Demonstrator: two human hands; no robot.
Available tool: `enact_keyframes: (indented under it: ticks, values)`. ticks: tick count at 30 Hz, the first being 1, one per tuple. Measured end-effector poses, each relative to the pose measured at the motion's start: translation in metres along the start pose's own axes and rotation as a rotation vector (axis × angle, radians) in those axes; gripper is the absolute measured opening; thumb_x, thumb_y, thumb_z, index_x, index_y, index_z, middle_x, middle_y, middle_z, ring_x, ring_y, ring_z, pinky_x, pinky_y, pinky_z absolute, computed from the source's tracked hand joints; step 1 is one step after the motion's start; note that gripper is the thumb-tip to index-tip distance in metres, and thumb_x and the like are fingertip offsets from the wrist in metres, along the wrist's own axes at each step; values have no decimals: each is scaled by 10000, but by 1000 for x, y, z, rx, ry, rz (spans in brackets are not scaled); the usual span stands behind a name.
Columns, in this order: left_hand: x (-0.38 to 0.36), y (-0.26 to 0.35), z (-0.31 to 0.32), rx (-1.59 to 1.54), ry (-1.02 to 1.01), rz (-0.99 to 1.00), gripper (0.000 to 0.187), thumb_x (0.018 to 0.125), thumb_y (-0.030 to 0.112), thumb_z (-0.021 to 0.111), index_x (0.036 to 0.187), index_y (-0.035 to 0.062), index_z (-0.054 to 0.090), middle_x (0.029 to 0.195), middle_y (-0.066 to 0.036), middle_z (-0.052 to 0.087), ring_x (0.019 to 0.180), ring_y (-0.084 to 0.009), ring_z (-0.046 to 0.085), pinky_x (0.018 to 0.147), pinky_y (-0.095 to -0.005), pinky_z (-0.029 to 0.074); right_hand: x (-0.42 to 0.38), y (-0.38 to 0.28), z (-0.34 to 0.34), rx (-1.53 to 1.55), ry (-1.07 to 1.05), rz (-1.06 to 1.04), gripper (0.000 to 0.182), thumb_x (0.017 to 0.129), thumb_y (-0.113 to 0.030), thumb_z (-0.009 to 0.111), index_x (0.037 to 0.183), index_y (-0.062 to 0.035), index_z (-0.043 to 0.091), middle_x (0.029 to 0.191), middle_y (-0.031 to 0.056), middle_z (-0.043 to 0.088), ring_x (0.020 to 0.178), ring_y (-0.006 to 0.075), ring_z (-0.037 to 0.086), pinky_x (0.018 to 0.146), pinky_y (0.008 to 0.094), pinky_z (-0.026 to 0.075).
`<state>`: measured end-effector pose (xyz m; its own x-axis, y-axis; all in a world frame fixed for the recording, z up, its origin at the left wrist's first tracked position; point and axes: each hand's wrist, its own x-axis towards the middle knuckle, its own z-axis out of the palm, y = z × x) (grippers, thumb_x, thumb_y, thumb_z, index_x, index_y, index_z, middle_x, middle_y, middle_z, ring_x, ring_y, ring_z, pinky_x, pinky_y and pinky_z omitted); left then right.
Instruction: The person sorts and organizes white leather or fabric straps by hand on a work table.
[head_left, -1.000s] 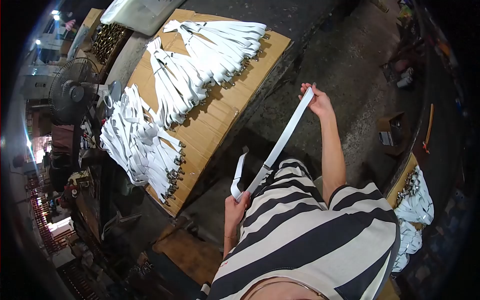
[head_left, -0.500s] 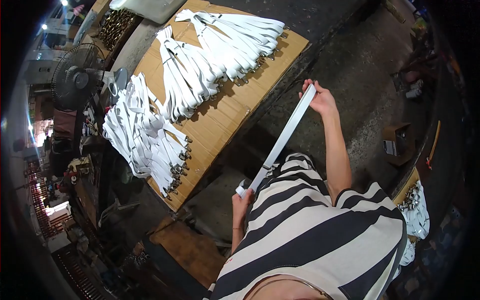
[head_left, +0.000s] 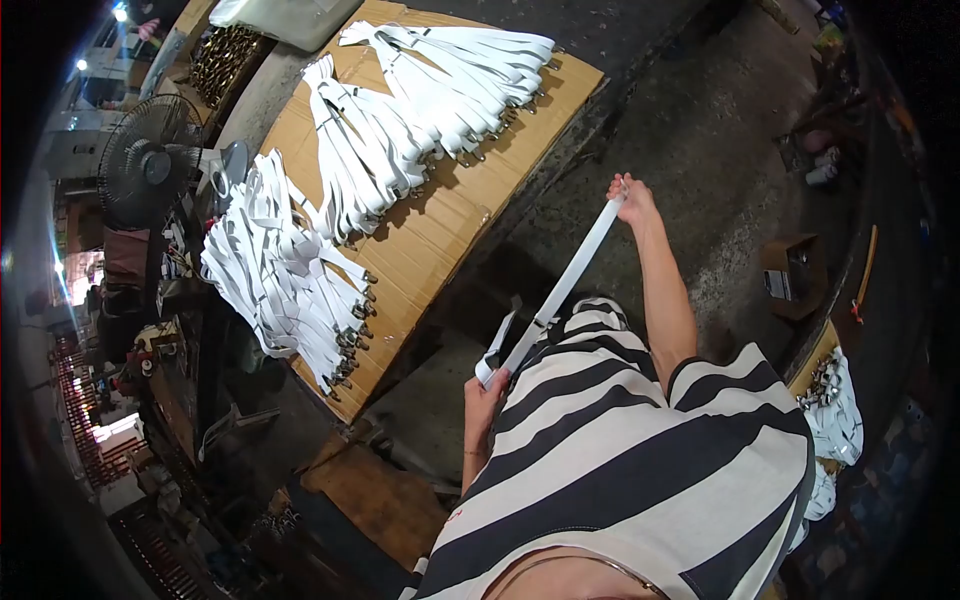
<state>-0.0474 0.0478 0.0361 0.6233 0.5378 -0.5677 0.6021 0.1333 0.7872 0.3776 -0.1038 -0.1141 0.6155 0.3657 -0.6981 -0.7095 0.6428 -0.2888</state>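
A white strap (head_left: 575, 268) runs taut between my two hands, with a dark buckle partway along it. My right hand (head_left: 632, 198), at the upper end, is closed on the strap. At the lower end my left hand (head_left: 482, 402) grips it, and a short loose tail of the strap sticks up beside the fingers. Three piles of similar white straps lie on a cardboard sheet (head_left: 440, 255): a loose heap (head_left: 270, 260) at the left, a bundle (head_left: 360, 150) in the middle and another bundle (head_left: 460, 70) at the upper right. Metal clips show at their ends.
A black fan (head_left: 150, 160) stands at the left, near a box of brass-coloured parts (head_left: 225, 60). A brown wooden seat (head_left: 380, 500) is below the cardboard. More white straps (head_left: 835, 415) lie at the lower right, with an open carton (head_left: 795, 275) on the floor above them.
My right hand has moved slightly down and its fingers have closed more on the strap's end. The loose tail by my left hand now stands out further. The view has shifted slightly.
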Motion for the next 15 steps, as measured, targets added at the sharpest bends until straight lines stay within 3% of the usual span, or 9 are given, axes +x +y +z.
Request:
enact_keyframes:
  ticks: [2,3,5,7,8,10,12,15]
  values:
    - [-7,29,-1,25,-60,-47,299,851,264,639,655,46,576,564,61,484,511,-24,396,461,-213,282,-8,-12,8,31,-30,142,378,983,-332,300,845,-25,471,642,68,465,542,191,440,508,326,386]
    - [-9,36,-2,44,-115,-89,299,851,267,638,655,49,578,564,63,483,506,-23,395,459,-210,280,-11,-16,11,73,-62,154,330,982,-285,328,888,-10,484,670,75,476,579,196,459,540,324,401]
    - [-6,32,-3,41,-130,-136,288,860,258,628,668,48,585,564,60,490,499,-23,402,455,-209,285,-11,-20,14,94,-123,34,248,971,-203,390,975,21,496,757,106,532,644,221,513,625,344,466]
    - [-5,51,-1,-117,-92,-63,273,867,234,620,672,45,585,561,51,500,503,-28,421,459,-208,289,-20,-28,27,205,-125,-14,223,958,-167,421,1012,36,493,820,131,555,712,241,546,690,360,489]
    - [-6,64,-2,-65,-111,-18,199,867,186,618,772,12,633,585,25,533,515,-38,440,470,-216,314,-24,-31,32,316,-133,-63,214,945,-131,452,1050,52,491,883,155,578,779,262,579,755,376,512]
    - [-9,79,6,-155,-110,23,185,865,175,618,854,-8,642,603,11,550,520,-48,451,478,-221,334,-32,-30,38,242,-129,-73,221,938,-128,466,1054,59,490,933,177,583,841,277,587,798,386,513]
    - [-8,73,5,-266,-157,39,277,853,134,627,1062,-48,619,689,-42,609,547,-67,491,501,-226,386,-52,-26,53,126,-94,-90,248,934,-151,478,1055,65,492,988,201,593,942,293,593,848,402,511]
    - [-11,59,10,-266,-127,63,340,867,183,614,1120,-43,587,677,-39,594,546,-65,488,499,-216,387,-63,-31,48,126,-112,-85,244,939,-164,470,1031,58,508,986,185,598,908,278,599,823,392,514]
